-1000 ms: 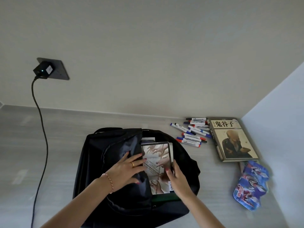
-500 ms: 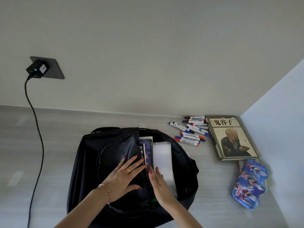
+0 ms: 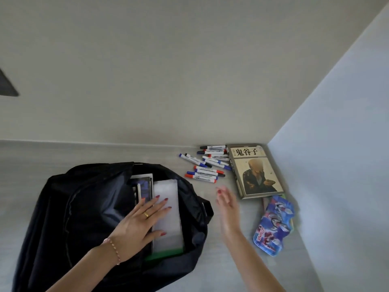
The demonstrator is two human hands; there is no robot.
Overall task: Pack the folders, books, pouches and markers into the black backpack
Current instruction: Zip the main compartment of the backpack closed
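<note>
The black backpack (image 3: pixel 69 209) lies open on the grey table. Inside it stand a white folder (image 3: pixel 167 209), a dark book (image 3: pixel 145 186) and a green edge (image 3: pixel 166 253). My left hand (image 3: pixel 139 224) lies flat with spread fingers across the bag's opening, touching the white folder. My right hand (image 3: pixel 228 204) is empty and open, hovering over the table to the right of the bag. Several markers (image 3: pixel 207 165) lie loose near the wall. A book with a seated figure on its cover (image 3: pixel 255 171) lies beside them. A blue printed pouch (image 3: pixel 273 224) lies in front of that book.
A beige wall runs along the back and a pale blue wall (image 3: pixel 336 165) closes off the right side, forming a corner behind the book. A dark wall plate (image 3: pixel 6 85) shows at the left edge.
My right hand has let go of the book inside the bag and moved right, out over the table. My left hand slid onto the white folder. The view swung right.
</note>
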